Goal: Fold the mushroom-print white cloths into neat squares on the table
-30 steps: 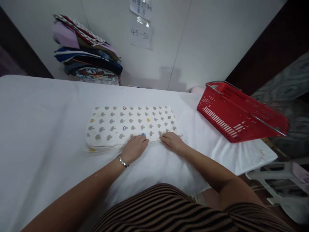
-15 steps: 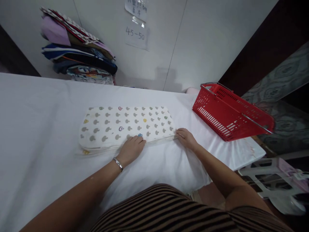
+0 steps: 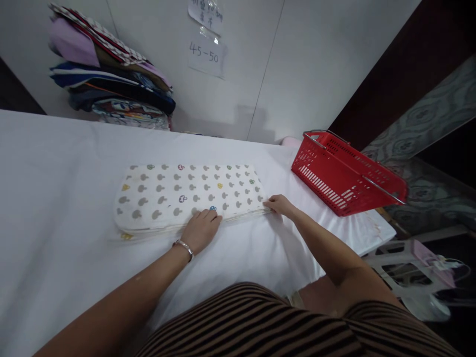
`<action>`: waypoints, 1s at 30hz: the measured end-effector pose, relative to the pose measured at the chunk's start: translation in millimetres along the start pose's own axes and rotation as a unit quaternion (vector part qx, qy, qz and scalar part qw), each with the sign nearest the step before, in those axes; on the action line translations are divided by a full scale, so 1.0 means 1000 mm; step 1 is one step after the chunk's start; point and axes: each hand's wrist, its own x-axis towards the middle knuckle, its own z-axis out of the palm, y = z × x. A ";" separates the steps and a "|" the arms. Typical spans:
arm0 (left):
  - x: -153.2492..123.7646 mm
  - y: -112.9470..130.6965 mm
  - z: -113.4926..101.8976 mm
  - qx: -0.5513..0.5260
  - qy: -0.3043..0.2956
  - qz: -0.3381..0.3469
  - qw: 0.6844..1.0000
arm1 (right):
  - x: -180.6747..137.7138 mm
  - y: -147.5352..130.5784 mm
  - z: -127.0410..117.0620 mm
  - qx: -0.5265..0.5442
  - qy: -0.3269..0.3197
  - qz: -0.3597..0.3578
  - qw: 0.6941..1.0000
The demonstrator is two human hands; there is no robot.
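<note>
A folded white cloth [image 3: 186,196] printed with small grey and coloured mushrooms lies flat in the middle of the white table [image 3: 55,163]. My left hand [image 3: 201,229], a bracelet on its wrist, rests palm down with fingers flat on the cloth's near edge. My right hand [image 3: 279,205] pinches the cloth's near right corner, fingers closed on the layered edge.
A red plastic basket [image 3: 344,176] with metal handles stands tilted at the table's right end. A pile of folded fabrics [image 3: 111,84] sits at the back left against the wall. Paper notes [image 3: 206,52] hang on the wall. A white plastic stool [image 3: 409,267] stands right of the table.
My right hand slid right along the cloth's near edge from beside my left hand to the right corner. My left hand stayed on the edge.
</note>
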 end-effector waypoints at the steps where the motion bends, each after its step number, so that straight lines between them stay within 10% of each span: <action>1: 0.000 0.000 0.000 0.000 -0.001 0.000 1.000 | 0.001 -0.001 0.000 -0.006 0.006 -0.002 1.000; 20: -0.009 0.000 0.005 0.005 0.019 -0.009 1.000 | 0.003 0.009 0.010 -0.086 0.042 0.002 0.995; 30: -0.011 0.001 0.008 0.027 0.018 -0.019 0.999 | -0.003 -0.002 0.007 0.088 -0.057 0.081 0.991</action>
